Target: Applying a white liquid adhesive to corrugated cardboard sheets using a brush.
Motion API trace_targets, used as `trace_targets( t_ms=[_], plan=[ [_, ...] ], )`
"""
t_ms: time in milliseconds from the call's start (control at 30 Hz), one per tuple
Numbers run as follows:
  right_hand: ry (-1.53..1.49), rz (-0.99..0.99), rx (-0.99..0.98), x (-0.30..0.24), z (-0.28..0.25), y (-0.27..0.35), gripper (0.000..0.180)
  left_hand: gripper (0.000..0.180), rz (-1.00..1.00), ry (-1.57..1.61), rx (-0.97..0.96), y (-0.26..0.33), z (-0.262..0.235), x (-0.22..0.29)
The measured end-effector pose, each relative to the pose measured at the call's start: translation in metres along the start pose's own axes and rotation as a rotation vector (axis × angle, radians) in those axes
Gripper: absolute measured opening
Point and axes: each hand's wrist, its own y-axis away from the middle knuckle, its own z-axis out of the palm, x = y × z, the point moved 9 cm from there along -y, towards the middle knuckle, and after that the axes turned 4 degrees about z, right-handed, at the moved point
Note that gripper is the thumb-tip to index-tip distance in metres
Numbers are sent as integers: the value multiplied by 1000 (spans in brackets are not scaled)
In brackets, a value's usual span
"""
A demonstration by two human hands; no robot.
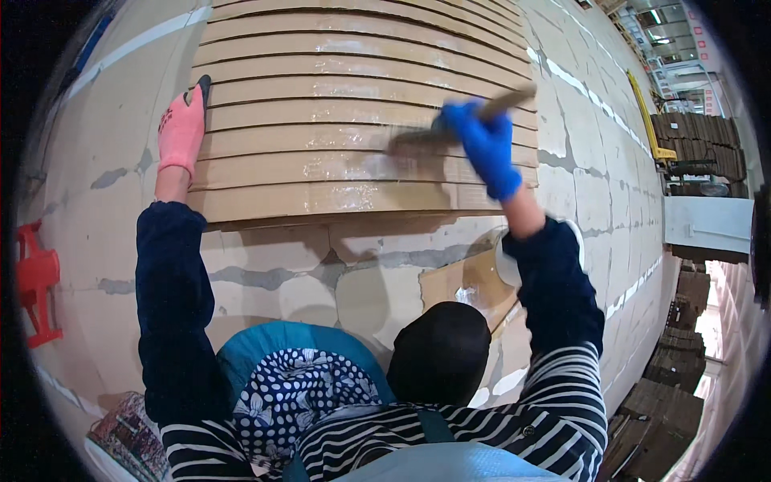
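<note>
Overlapping brown cardboard sheets (265,173) lie in a stepped row before me, with shiny wet streaks across their middle strips. My left hand (183,128), in a pink glove with dark fingertips, rests at the left edge of the row. Its fingers are stretched out and hold nothing that I can see. My right hand (483,149), in a blue glove, is closed round a brush with a wooden handle (511,100). The brush head, smeared by motion, is over the nearer sheets, right of the shiny streaks; whether it touches them I cannot tell.
A white round container (507,261) stands by my right forearm, mostly hidden. Beside it a cardboard piece (462,283) with a shiny patch lies on the cracked floor. A red plastic stool (38,281) is at left. Stacks of cardboard (699,145) stand far right.
</note>
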Motion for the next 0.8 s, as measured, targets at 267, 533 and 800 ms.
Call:
trace_targets(
  t_ms=[267, 533, 800],
  plan=[
    [125, -285, 124, -67, -32, -101, 19, 33, 102, -277, -99, -2, 12, 19],
    [264, 109, 180, 5, -27, -71, 18, 56, 84, -58, 3, -5, 1, 6],
    [90, 122, 62, -33, -5, -16, 25, 58, 9, -161, 49, -1, -4, -1]
  ],
)
